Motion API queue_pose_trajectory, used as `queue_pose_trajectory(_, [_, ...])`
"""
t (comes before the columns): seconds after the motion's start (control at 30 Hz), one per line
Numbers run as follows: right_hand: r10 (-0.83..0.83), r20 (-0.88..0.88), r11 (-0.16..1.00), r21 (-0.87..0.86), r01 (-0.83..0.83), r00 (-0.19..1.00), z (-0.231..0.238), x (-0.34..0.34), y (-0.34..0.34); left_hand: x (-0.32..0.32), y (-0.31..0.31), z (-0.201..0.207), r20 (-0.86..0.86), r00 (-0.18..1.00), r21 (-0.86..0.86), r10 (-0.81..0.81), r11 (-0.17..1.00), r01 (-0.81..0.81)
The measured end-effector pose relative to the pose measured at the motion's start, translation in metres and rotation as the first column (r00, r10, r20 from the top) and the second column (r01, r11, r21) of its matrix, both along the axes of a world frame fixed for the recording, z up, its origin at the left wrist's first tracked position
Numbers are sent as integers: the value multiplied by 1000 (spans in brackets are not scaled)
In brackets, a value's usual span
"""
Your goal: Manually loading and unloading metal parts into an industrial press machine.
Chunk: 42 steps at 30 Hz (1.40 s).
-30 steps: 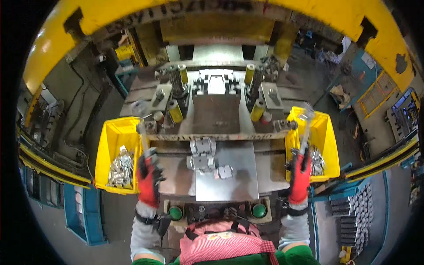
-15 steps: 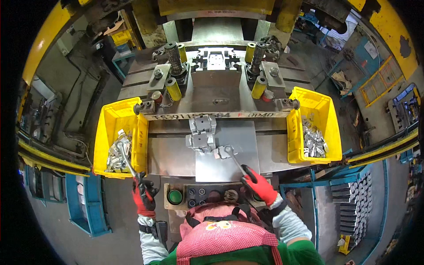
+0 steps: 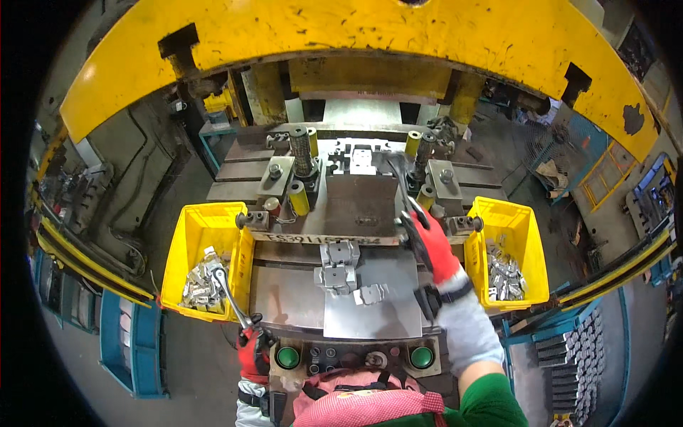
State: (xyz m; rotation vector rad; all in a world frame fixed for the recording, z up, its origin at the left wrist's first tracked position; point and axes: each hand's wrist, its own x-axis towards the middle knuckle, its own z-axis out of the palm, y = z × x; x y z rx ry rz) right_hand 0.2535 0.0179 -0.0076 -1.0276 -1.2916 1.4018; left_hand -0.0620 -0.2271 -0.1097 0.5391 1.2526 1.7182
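My left hand (image 3: 254,356), in a red and black glove, is closed around a metal rod with a round end (image 3: 229,293). The round end hangs over small metal parts in the left yellow bin (image 3: 245,263). My right hand (image 3: 430,245), gloved alike, reaches forward over the press bed, closed on a second rod tool (image 3: 400,179); motion blurs it. Its tip is beside the bright lit die (image 3: 361,158). Stacked grey metal blocks (image 3: 336,269) and a flat silver stamped part (image 3: 371,293) sit on the smooth metal sheet (image 3: 377,320) in front.
Another yellow bin (image 3: 532,238) with metal parts stands at the right. Guide posts (image 3: 302,153) flank the die, and a yellow press frame (image 3: 356,28) arches overhead. Green push buttons (image 3: 422,357) sit at the near edge. Blue racks (image 3: 131,349) stand on the floor at both sides.
My right hand has swung forward with its rod, from above the flat part to beside the die. My left hand's rod stays over the left bin. The view has tilted upward.
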Motion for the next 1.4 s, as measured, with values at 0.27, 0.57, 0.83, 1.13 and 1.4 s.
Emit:
queue_pose_trajectory(0.27, [37,183,991,118,-59,982,-17,-46,102,-2,-29,-7,65,968,-154,242,961,-230])
queue_pose_trajectory(0.57, [-33,105,991,129,19,994,-34,-60,101,-10,-44,-12,32,941,-196,337,925,-325])
queue_pose_trajectory(0.83, [-177,307,949,304,80,935,-64,-66,125,-5,-38,-10,-26,959,-239,284,929,-282])
queue_pose_trajectory(1.13, [-159,-217,983,56,175,963,17,-17,-13,-30,-56,-79,-148,701,-304,697,643,-703])
queue_pose_trajectory(1.4, [-899,425,219,220,951,108,-200,202,-220,-22,-74,-149,-111,841,-670,529,585,-456])
